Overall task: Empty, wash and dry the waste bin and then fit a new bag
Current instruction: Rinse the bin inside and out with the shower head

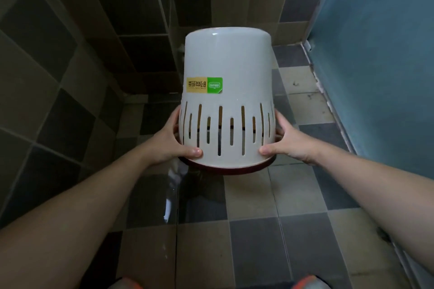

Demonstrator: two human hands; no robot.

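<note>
I held the upturned bin [226,91] between my left hand [175,142] and right hand [287,142], both gripping its rim, base up and away.

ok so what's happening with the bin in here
A person is holding a white waste bin upside down over a tiled floor, base up and dark red rim down. The left hand and right hand grip it on opposite sides near the rim, thumbs on the slotted wall. Its sticker reads inverted. A clear film hangs below the rim.
</note>
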